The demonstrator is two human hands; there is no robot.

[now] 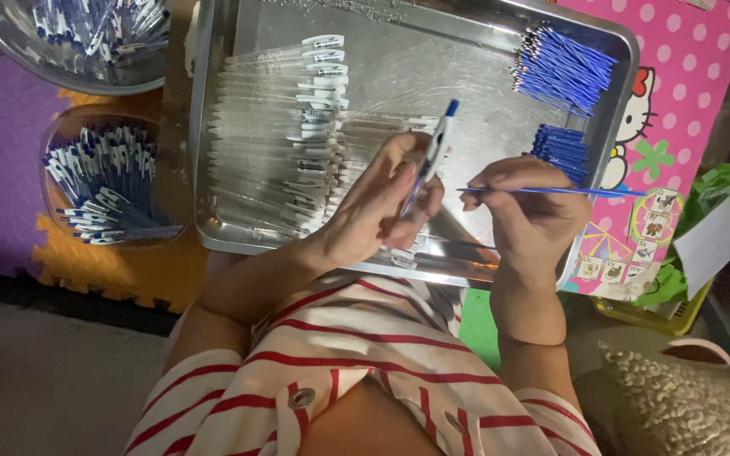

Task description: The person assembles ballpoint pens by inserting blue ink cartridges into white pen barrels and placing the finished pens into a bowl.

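Hands over a steel tray [213, 127], one gripping a pen, one a refill.
The left hand [378, 207] closed around a clear pen barrel [434, 152] (blue tip pointing far), while the right hand [527, 211] pinched a thin blue refill [568, 192] lying sideways; empty barrels [272, 143] filled the tray's left, blue refills [561, 67] its far right.

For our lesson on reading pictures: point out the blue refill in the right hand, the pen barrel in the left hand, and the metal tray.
blue refill [568, 192], head view, mid-length of the thin rod
pen barrel [438, 142], head view, upper barrel
metal tray [202, 127], head view, left rim
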